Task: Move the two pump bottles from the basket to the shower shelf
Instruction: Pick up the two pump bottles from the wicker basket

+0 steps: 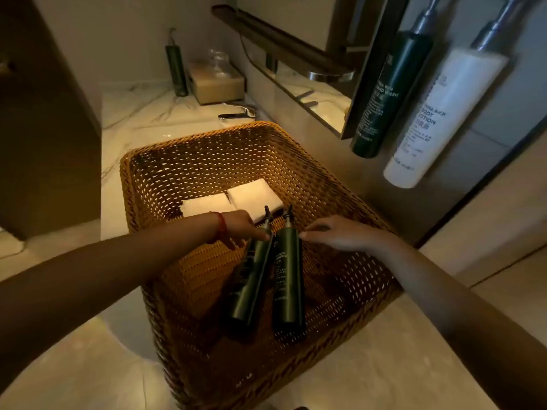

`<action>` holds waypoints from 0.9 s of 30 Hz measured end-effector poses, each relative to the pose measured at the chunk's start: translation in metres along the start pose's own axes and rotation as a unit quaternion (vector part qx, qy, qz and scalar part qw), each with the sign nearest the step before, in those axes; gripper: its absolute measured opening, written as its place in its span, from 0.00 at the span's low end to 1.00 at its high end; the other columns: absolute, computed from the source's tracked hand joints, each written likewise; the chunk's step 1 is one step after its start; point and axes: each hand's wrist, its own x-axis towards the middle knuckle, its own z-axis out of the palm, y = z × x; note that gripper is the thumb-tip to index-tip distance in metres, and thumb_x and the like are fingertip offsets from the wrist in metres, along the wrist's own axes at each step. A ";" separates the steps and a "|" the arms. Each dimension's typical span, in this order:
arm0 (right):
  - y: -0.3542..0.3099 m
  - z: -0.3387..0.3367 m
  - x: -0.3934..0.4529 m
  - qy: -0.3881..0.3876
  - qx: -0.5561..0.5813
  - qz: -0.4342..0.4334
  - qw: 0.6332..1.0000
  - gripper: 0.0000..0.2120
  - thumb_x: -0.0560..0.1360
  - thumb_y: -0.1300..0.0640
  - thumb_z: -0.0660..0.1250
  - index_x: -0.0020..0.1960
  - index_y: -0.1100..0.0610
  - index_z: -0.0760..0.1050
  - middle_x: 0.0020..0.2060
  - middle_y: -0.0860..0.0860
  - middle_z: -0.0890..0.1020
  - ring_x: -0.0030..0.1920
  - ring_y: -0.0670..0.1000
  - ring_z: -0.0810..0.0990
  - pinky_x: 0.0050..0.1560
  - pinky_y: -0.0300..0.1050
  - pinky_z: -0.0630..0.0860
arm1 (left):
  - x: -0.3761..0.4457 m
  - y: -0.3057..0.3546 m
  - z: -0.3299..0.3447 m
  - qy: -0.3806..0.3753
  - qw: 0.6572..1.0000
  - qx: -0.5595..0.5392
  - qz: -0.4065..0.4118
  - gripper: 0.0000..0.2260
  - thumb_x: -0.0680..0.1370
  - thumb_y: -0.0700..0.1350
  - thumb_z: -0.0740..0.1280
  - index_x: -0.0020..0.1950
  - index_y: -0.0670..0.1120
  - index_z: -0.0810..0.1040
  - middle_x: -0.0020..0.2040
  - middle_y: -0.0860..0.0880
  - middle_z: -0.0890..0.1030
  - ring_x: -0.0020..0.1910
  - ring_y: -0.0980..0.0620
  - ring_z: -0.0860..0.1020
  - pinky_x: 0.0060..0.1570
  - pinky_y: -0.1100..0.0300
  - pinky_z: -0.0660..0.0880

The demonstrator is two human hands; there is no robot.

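Two dark green pump bottles lie side by side in a woven wicker basket (pixel 349 202), pumps pointing away from me. The left bottle (pixel 250 279) leans against the right bottle (pixel 287 279). My left hand (pixel 239 226), with a red thread on its wrist, rests its fingertips on the left bottle's shoulder near the pump. Reaching in from the right, my right hand (pixel 334 232) touches the upper side of the right bottle with its fingers spread. Neither hand has closed around a bottle.
Two folded white towels (pixel 231 199) lie at the basket's far end. A green hand-wash bottle (pixel 384 93) and a white body-lotion bottle (pixel 438 113) hang on the right wall. Beyond the basket are a marble counter, a tap (pixel 236 112), a slim green bottle (pixel 176 69) and a box.
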 end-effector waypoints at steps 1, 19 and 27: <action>-0.002 0.001 0.001 -0.004 0.005 0.007 1.000 0.22 0.74 0.42 0.59 0.63 0.53 0.71 0.61 0.56 0.75 0.60 0.56 0.73 0.57 0.48 0.69 | 0.002 0.001 -0.002 -0.006 1.000 0.002 -0.003 0.26 0.73 0.50 0.66 0.66 0.39 0.67 0.64 0.39 0.72 0.56 0.43 0.74 0.48 0.54 0.75; 0.004 0.007 0.031 0.000 0.065 0.066 0.996 0.19 0.75 0.46 0.60 0.61 0.57 0.73 0.47 0.52 0.80 0.43 0.49 0.78 0.43 0.41 0.73 | 0.033 -0.004 0.015 -0.054 0.991 -0.083 -0.093 0.33 0.68 0.45 0.72 0.69 0.41 0.61 0.67 0.39 0.69 0.64 0.38 0.70 0.49 0.45 0.75; 0.010 0.017 0.057 -0.037 -0.008 0.126 0.991 0.23 0.75 0.47 0.60 0.61 0.63 0.72 0.51 0.60 0.80 0.44 0.54 0.77 0.38 0.42 0.73 | 0.032 0.014 -0.008 -0.034 0.993 -0.108 -0.019 0.30 0.69 0.46 0.70 0.66 0.37 0.63 0.57 0.39 0.73 0.56 0.40 0.75 0.51 0.46 0.76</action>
